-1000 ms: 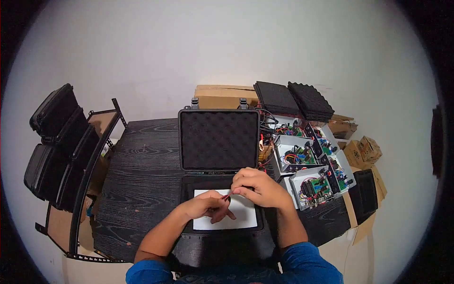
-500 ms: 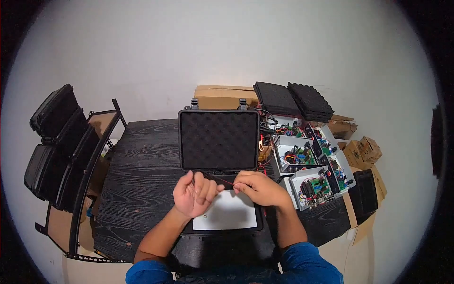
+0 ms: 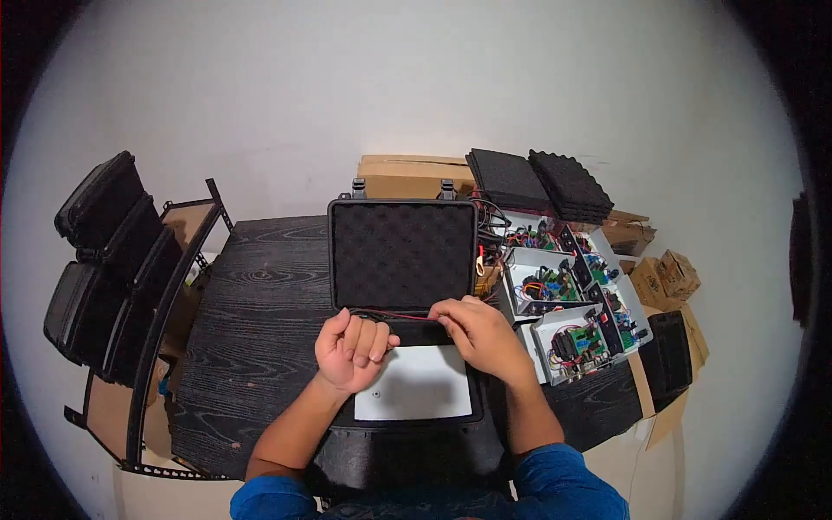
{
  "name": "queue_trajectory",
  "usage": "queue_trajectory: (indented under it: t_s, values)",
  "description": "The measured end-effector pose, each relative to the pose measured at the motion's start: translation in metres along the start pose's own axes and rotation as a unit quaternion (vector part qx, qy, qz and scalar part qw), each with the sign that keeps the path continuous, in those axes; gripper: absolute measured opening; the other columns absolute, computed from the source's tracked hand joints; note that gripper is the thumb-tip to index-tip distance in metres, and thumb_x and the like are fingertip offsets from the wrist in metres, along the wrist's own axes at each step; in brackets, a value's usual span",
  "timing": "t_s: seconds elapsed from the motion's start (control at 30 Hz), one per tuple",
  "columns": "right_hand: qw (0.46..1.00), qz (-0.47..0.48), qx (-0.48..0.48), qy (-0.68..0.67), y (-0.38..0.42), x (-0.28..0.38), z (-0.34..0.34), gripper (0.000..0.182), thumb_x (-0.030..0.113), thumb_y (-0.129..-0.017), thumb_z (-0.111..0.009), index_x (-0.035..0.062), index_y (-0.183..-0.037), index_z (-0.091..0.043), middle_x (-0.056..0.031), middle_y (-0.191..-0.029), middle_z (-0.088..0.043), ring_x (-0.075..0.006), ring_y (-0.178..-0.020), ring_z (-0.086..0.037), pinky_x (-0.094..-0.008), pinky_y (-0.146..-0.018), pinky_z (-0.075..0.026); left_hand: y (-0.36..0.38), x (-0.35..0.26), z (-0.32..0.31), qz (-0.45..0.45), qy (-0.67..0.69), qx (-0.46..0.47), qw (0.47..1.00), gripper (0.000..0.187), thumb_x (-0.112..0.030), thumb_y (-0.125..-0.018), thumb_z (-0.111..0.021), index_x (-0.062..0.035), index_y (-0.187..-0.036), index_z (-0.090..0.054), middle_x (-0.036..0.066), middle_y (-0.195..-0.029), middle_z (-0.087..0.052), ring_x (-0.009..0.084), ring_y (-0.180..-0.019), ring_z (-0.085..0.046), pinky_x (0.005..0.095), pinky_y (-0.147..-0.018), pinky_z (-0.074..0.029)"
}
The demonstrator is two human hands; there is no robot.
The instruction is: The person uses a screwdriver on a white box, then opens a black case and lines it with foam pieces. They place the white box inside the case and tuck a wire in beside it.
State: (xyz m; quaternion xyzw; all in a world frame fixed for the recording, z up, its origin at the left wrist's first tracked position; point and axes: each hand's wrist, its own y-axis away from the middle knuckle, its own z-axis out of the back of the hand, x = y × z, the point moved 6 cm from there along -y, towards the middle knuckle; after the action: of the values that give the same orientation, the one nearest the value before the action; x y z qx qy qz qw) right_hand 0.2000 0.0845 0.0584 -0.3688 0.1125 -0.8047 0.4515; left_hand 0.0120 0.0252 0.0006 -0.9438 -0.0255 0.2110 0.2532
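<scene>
An open black case (image 3: 332,251) with dark egg-crate foam in its lid stands in front of me. A white panel (image 3: 416,386) lies in its lower half, with a small round fitting near its left side. My left hand (image 3: 354,347) is palm up over the panel's upper left corner, its fingers curled on dark cable. My right hand (image 3: 481,334) pinches a thin red and black cable (image 3: 399,315) above the panel's upper right corner. The cable runs between both hands along the case's hinge side.
Several white enclosures (image 3: 537,299) with circuit boards and wires stand on the right of the black table (image 3: 260,286). Behind them are black foam sheets (image 3: 511,182). Black cases (image 3: 104,208) are stacked at left beside a metal-edged shelf (image 3: 156,347). Cardboard boxes (image 3: 667,276) lie far right.
My right hand has moved up and slightly right, toward the lid. My left hand has shifted slightly left, and the cable between them now lies nearer the hinge.
</scene>
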Motion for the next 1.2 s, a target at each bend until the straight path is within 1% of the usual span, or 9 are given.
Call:
queue_trajectory:
  t_s: [0.23,0.4,0.5,0.7,0.8,0.93,1.0,1.17,1.2]
  values:
    - [0.997,0.055,-0.037,0.047,0.000,0.014,0.004,0.015,0.014,-0.094,-0.074,0.0120,-0.109,-0.077,-0.0084,-0.093,-0.068,-0.0285,-0.080,-0.071,-0.0399,-0.071,-0.058,-0.006,-0.008,-0.005,-0.023,0.060,-0.083,0.994,0.062,-0.037,-0.117,-0.029,-0.0135,-0.060,-0.042,0.005,-0.056,-0.044,0.0225,-0.068,-0.049,0.0430,-0.099,-0.054]
    - [0.982,0.126,-0.086,0.109,0.004,0.018,0.002,0.021,0.012,-0.087,-0.081,0.0140,-0.108,-0.079,-0.0037,-0.092,-0.066,-0.0218,-0.077,-0.071,-0.0355,-0.065,-0.059,-0.004,-0.011,-0.004,-0.015,0.102,-0.043,0.994,0.062,-0.037,-0.116,-0.031,-0.0137,-0.060,-0.040,0.005,-0.055,-0.042,0.0211,-0.064,-0.046,0.0413,-0.098,-0.055]
    - [0.973,0.152,-0.126,0.121,0.004,0.020,0.005,0.022,0.010,-0.086,-0.080,0.0140,-0.108,-0.078,-0.0035,-0.093,-0.067,-0.0212,-0.079,-0.070,-0.0352,-0.065,-0.059,-0.003,-0.011,-0.007,-0.006,0.112,-0.038,0.993,0.062,-0.038,-0.115,-0.032,-0.0137,-0.059,-0.040,0.005,-0.055,-0.042,0.0208,-0.062,-0.045,0.0406,-0.097,-0.055]
    - [0.983,0.087,-0.118,0.115,-0.003,0.014,0.008,0.023,0.003,-0.086,-0.078,0.0085,-0.109,-0.078,-0.0084,-0.091,-0.069,-0.0261,-0.084,-0.071,-0.0367,-0.074,-0.058,-0.001,-0.006,-0.008,0.015,0.058,-0.052,0.997,0.062,-0.038,-0.115,-0.031,-0.0149,-0.059,-0.041,0.005,-0.053,-0.042,0.0217,-0.060,-0.044,0.0440,-0.095,-0.057]
    - [0.996,0.055,-0.058,0.037,-0.003,0.005,0.008,0.020,0.002,-0.090,-0.073,0.0034,-0.110,-0.076,-0.0106,-0.095,-0.071,-0.0267,-0.088,-0.073,-0.0363,-0.080,-0.058,0.002,0.001,-0.006,0.076,-0.016,-0.008,0.997,0.060,-0.034,-0.114,-0.030,-0.0150,-0.059,-0.043,0.006,-0.055,-0.046,0.0239,-0.062,-0.050,0.0494,-0.099,-0.057]
    - [0.983,0.005,0.038,-0.182,0.002,0.007,-0.006,0.021,0.008,-0.096,-0.068,0.0004,-0.115,-0.073,-0.0152,-0.102,-0.073,-0.0273,-0.092,-0.073,-0.0368,-0.080,-0.057,0.011,0.021,-0.006,0.201,-0.158,0.025,0.967,0.061,-0.033,-0.112,-0.038,-0.0108,-0.056,-0.047,0.011,-0.056,-0.053,0.0254,-0.062,-0.060,0.0540,-0.100,-0.058]
    - [0.984,0.017,0.045,-0.174,0.001,0.014,-0.008,0.020,0.006,-0.095,-0.071,-0.0004,-0.114,-0.074,-0.0130,-0.099,-0.075,-0.0240,-0.090,-0.074,-0.0347,-0.080,-0.058,0.014,0.031,-0.015,0.257,-0.214,0.036,0.942,0.064,-0.036,-0.111,-0.044,-0.0088,-0.053,-0.048,0.013,-0.055,-0.055,0.0247,-0.060,-0.062,0.0534,-0.100,-0.057]
    - [0.956,-0.020,0.048,-0.288,0.007,0.016,-0.004,0.014,0.003,-0.093,-0.074,0.0009,-0.106,-0.077,-0.0109,-0.095,-0.077,-0.0196,-0.086,-0.075,-0.0308,-0.076,-0.057,0.015,0.037,-0.011,0.266,-0.256,0.003,0.929,0.064,-0.043,-0.111,-0.042,-0.0096,-0.057,-0.049,0.011,-0.055,-0.053,0.0259,-0.057,-0.059,0.0547,-0.098,-0.056]
    - [0.966,-0.010,0.041,-0.255,0.007,0.017,-0.003,0.013,0.003,-0.093,-0.074,0.0012,-0.106,-0.077,-0.0111,-0.096,-0.077,-0.0198,-0.086,-0.075,-0.0307,-0.076,-0.057,0.014,0.037,-0.010,0.262,-0.266,-0.010,0.928,0.065,-0.045,-0.111,-0.040,-0.0100,-0.057,-0.049,0.011,-0.055,-0.052,0.0270,-0.056,-0.057,0.0555,-0.096,-0.056]
